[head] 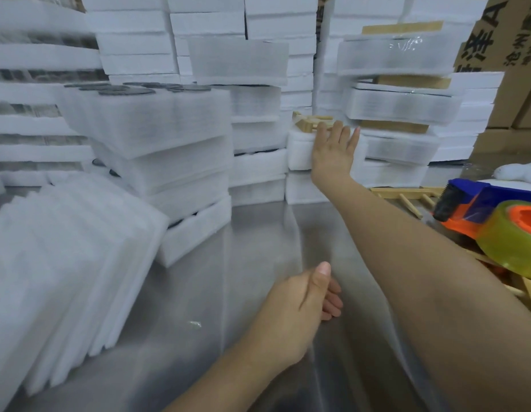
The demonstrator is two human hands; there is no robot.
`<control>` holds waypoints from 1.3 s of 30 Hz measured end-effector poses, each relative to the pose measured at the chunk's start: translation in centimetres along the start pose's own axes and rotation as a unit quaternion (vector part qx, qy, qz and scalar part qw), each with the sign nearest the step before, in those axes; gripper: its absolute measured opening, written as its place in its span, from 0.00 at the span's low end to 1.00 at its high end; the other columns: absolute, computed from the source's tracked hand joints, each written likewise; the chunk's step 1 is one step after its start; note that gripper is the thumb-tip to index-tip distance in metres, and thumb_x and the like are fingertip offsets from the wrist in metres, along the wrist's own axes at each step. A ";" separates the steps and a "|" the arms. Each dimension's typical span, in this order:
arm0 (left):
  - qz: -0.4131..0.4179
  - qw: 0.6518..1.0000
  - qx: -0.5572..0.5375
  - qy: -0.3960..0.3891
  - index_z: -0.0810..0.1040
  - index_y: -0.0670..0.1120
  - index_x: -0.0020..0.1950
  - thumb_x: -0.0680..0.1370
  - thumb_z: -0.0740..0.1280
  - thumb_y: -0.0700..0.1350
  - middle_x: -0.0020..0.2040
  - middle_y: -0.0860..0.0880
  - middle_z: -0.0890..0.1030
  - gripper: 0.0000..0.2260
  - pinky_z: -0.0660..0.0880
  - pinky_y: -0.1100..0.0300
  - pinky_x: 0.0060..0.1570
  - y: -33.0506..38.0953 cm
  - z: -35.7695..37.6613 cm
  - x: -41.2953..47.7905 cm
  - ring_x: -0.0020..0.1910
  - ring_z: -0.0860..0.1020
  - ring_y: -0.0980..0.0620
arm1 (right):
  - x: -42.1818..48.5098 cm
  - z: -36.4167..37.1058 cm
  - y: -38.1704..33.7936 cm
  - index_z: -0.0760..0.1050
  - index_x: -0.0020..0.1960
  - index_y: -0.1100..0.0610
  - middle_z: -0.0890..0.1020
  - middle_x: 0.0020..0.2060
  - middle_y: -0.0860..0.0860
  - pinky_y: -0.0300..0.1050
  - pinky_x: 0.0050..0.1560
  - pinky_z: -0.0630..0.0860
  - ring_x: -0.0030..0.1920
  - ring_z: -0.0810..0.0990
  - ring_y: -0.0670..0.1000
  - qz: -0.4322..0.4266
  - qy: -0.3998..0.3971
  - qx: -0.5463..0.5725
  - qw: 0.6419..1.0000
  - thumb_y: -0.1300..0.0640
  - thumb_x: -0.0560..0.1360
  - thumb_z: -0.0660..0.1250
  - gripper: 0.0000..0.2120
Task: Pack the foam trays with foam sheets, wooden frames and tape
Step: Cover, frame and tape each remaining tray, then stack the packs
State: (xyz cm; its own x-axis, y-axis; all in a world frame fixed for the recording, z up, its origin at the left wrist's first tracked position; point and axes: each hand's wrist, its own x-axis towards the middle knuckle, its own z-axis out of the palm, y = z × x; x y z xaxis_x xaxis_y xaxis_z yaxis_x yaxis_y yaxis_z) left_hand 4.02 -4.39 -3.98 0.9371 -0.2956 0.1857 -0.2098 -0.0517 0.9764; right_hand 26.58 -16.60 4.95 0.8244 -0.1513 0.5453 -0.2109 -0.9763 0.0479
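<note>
Stacks of foam trays [157,144] crowd the back of the steel tabletop [258,233], and foam sheets [65,263] lean in a pile on the left. The right hand [335,150] reaches between the stacks, grip open, straight fingers flat against a small foam block [298,153] topped by a wooden frame [308,121]. The left hand [299,304] hovers over the tabletop, grip loosely curled and empty. A tape dispenser [478,209] lies on more wooden pieces [406,197] beside the right forearm, with cardboard boxes [510,40] behind.
</note>
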 end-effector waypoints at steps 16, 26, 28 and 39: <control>-0.045 0.999 -0.002 0.029 0.78 0.38 0.42 0.84 0.54 0.50 0.34 0.42 0.80 0.21 0.76 0.68 0.30 1.9 -0.3 -0.3 0.27 0.78 0.57 | -3.6 -9.5 -0.6 0.54 0.77 0.58 0.53 0.76 0.60 0.52 0.71 0.63 0.75 0.54 0.60 -0.160 0.178 0.356 0.904 0.71 0.70 0.58 0.37; -0.046 0.998 -0.016 0.028 0.77 0.41 0.37 0.83 0.56 0.50 0.31 0.47 0.79 0.21 0.77 0.66 0.30 1.5 -0.5 0.0 0.26 0.78 0.56 | 2.0 -13.7 -8.4 0.51 0.77 0.54 0.59 0.73 0.53 0.55 0.48 0.74 0.70 0.58 0.57 -0.190 0.092 0.159 0.964 0.71 0.70 0.63 0.40; -0.049 0.998 -0.016 0.034 0.77 0.43 0.36 0.83 0.56 0.51 0.29 0.49 0.79 0.21 0.77 0.65 0.29 1.3 -0.6 0.1 0.26 0.78 0.55 | 2.3 -14.0 -8.6 0.59 0.73 0.56 0.63 0.69 0.54 0.51 0.45 0.75 0.67 0.62 0.57 -0.190 0.110 0.161 0.962 0.70 0.71 0.66 0.34; 0.011 0.987 0.059 0.150 0.75 0.44 0.52 0.84 0.51 0.50 0.48 0.43 0.78 0.16 0.75 0.56 0.52 0.9 -1.1 0.7 0.48 0.79 0.48 | -9.2 -16.2 3.7 0.68 0.53 0.59 0.69 0.51 0.54 0.32 0.51 0.64 0.53 0.69 0.54 -0.118 0.309 0.426 0.842 0.62 0.64 0.65 0.18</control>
State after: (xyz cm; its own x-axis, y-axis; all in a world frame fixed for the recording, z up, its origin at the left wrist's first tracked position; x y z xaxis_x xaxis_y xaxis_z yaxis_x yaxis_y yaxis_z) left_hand 4.76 -3.57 -2.90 0.9685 -0.0028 0.2491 -0.2461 -0.1642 0.9552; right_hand 9.73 -16.29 13.65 0.3044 -0.0845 0.9488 0.5907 -0.7647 -0.2576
